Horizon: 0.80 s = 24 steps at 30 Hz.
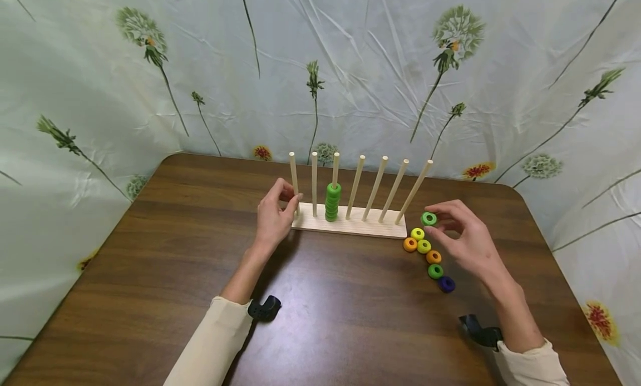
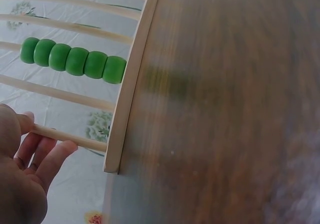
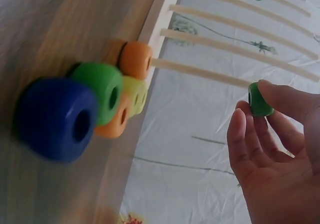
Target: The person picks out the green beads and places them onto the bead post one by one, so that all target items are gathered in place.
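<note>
A wooden base (image 1: 350, 224) with several upright pegs stands toward the back of the table. Several green beads (image 1: 333, 202) are stacked on its third peg from the left. My left hand (image 1: 274, 216) holds the leftmost peg (image 2: 70, 137) between thumb and fingers. To the right of the base, my right hand (image 1: 463, 238) pinches a loose green bead (image 3: 259, 99) between thumb and fingertips, above the table. Below it lie yellow beads (image 1: 424, 246), orange beads (image 1: 433, 257), another green bead (image 1: 435, 271) and a dark blue bead (image 1: 447, 284).
The brown wooden table (image 1: 320, 319) has a rounded back edge close to a hanging cloth (image 1: 225, 69) printed with flowers. The loose beads lie in a loose line off the right end of the base. A black wrist mount (image 1: 265, 308) sits on each forearm.
</note>
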Each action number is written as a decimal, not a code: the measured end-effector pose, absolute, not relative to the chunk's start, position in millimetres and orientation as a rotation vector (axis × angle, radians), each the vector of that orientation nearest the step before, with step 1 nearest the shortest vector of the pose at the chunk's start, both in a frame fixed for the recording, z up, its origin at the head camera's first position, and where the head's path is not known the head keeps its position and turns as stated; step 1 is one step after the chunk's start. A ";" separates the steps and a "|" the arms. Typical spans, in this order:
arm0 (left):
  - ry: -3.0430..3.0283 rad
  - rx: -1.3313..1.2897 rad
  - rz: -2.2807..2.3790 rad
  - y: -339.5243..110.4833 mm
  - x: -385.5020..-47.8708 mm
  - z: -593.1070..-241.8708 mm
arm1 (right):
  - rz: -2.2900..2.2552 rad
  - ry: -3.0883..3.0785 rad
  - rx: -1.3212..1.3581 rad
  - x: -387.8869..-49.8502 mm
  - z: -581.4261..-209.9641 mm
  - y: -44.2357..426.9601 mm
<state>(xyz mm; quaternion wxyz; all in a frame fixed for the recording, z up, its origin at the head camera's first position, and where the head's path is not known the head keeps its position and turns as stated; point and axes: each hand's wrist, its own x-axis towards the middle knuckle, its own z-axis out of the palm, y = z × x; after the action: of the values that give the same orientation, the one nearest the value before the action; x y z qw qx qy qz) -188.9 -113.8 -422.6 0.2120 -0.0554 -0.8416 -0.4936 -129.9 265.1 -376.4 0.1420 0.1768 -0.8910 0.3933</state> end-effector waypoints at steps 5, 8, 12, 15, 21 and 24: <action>-2.331 -0.162 -1.367 -112.7 -188.7 -423.1 | 1.169 -2.535 0.523 -132.2 -372.9 255.5; -2.325 -0.158 -1.371 -112.8 -188.5 -423.9 | 1.201 -2.527 0.517 -133.6 -370.3 249.3; -2.325 -0.147 -1.378 -114.4 -189.4 -424.4 | 1.229 -2.506 0.534 -136.8 -365.9 240.6; -2.323 -0.151 -1.382 -115.0 -190.0 -423.9 | 1.238 -2.495 0.549 -138.5 -362.5 234.8; -2.330 -0.160 -1.366 -115.1 -190.1 -423.6 | 1.252 -2.500 0.554 -142.6 -358.9 225.2; -2.331 -0.165 -1.352 -115.7 -189.2 -423.5 | 1.270 -2.486 0.570 -142.2 -356.4 220.0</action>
<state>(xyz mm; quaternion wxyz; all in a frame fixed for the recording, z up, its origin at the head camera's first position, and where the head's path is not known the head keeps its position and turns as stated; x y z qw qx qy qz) -189.2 -115.7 -423.5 0.2190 -0.0595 -0.8425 -0.4886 -142.2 220.0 -356.4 0.1456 0.1979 -0.8632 0.4411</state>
